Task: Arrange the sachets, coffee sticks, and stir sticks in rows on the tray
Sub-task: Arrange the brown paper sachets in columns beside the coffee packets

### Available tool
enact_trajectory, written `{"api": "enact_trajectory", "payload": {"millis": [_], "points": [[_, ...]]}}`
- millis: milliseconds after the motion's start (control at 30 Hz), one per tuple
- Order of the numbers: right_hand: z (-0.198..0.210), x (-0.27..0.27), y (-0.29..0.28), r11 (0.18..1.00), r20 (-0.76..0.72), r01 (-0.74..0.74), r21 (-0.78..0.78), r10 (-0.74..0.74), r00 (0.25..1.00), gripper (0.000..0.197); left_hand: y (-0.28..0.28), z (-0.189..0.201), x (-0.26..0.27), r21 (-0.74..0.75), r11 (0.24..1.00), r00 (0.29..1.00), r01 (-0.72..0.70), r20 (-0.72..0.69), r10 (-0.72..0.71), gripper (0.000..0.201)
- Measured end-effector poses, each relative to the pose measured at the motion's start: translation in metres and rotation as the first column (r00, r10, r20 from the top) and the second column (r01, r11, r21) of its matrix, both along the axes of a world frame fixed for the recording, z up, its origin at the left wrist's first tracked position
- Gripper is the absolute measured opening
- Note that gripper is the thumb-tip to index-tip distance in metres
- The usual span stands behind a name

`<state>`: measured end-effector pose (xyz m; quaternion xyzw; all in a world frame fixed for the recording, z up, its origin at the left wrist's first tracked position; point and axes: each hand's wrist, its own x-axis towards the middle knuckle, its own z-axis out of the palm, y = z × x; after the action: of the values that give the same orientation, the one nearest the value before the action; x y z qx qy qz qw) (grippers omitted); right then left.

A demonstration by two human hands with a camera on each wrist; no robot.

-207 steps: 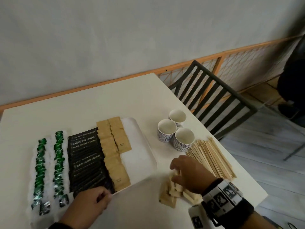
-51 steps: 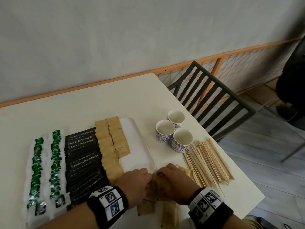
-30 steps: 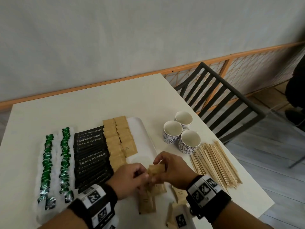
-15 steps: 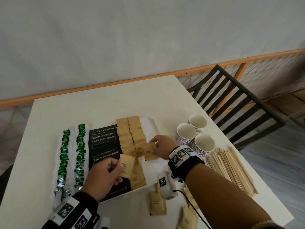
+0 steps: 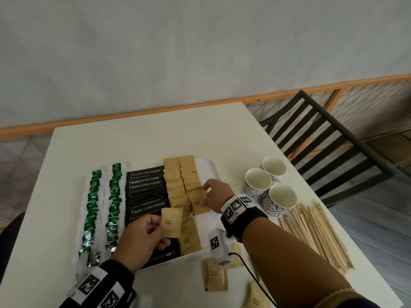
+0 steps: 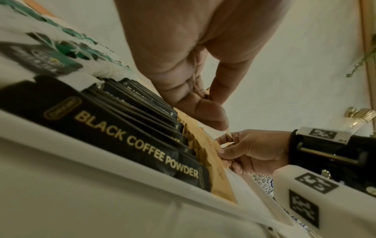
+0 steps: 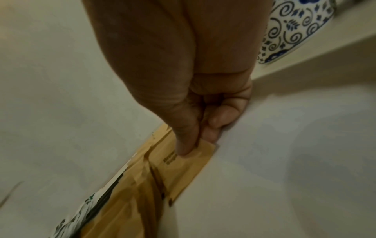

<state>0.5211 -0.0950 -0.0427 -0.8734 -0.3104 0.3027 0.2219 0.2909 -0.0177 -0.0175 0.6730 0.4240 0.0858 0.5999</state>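
Three cups point(image 5: 271, 187) (empty); each hand pinches one sachet.

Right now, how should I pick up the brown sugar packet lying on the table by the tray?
Pinch the brown sugar packet by its far short edge, coming from above. It lies flat and thin on the table, clear of the tray, so a thumb-and-finger pinch lifts it.

Right hand point(image 5: 216, 195) now sets its brown sugar sachet point(image 5: 198, 202) on 2nd row (was midair).
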Motion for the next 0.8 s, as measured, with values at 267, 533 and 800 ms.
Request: {"api": "enact_trajectory", "payload": {"millis": [267,533,800], "points": [[0.012,-0.011,-0.005,1.000,0.048,-0.003,0.027,0.002,0.999,0.052,-0.001,0.004,0.006,-0.189,0.979,0.993,-0.073,0.082,0.090,0.011],[0.043,-0.050,-0.021,0.944,-0.207,-0.269,0.190,0.306,0.929,0.036,-0.009,0.004,0.017,-0.149,0.989,0.996,0.012,0.092,0.002,0.005],[0.025,-0.018,-0.040,0.975,0.080,-0.204,-0.087,0.211,0.974,0.033,-0.013,0.005,0.010,0.006,0.998,0.998,0.064,-0.027,-0.064,0.003]]}}
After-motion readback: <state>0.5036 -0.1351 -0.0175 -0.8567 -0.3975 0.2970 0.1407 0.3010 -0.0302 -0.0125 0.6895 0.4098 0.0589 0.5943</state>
